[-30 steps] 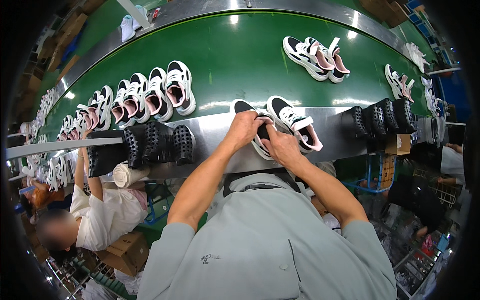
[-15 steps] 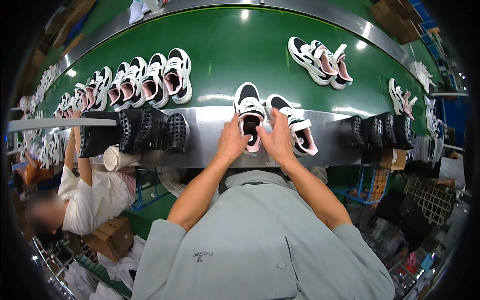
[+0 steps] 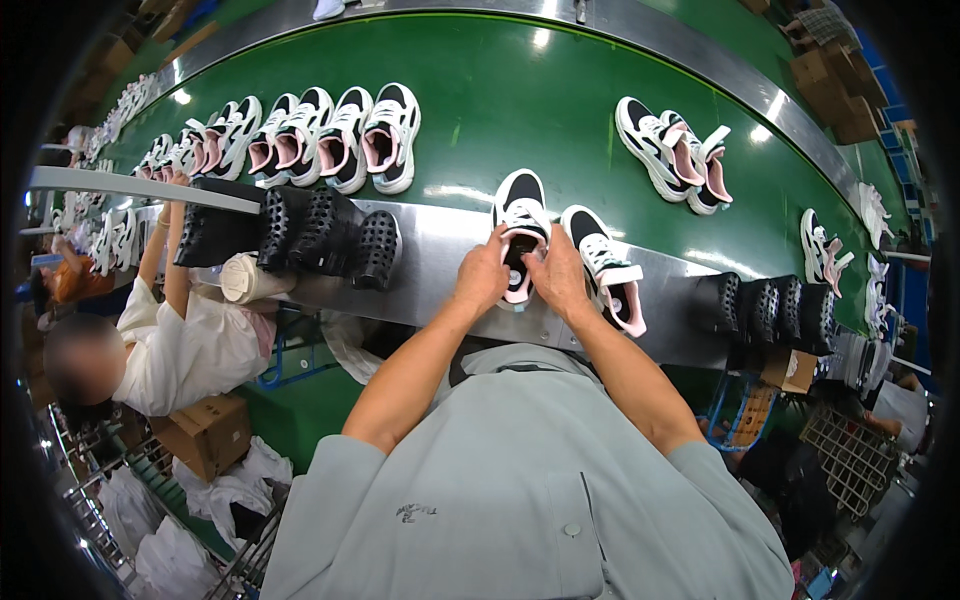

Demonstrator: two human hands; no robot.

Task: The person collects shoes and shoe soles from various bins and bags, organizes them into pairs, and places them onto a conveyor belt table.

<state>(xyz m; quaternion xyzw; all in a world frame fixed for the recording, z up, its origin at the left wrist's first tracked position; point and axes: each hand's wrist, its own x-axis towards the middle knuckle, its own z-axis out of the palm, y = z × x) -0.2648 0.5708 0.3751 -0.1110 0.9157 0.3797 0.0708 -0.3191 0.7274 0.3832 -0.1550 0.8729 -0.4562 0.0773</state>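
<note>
Two black, white and pink sneakers lie on the steel ledge before the green conveyor belt [image 3: 560, 120]. My left hand [image 3: 482, 276] and my right hand [image 3: 556, 274] both grip the heel opening of the left sneaker [image 3: 521, 215], fingers pressing into its dark inside. The right sneaker [image 3: 606, 272] of the pair lies just beside my right hand, toe pointing away, untouched.
Several sneakers [image 3: 330, 140] stand in a row on the belt at left, another pair [image 3: 675, 150] at right. Black perforated shoe lasts [image 3: 330, 232] stand on the ledge at left, more [image 3: 770, 305] at right. A person in white [image 3: 180, 340] works at my left. Cardboard boxes lie below.
Both hands have pushed the left sneaker forward on the ledge, away from me; they stay clasped on its heel opening.
</note>
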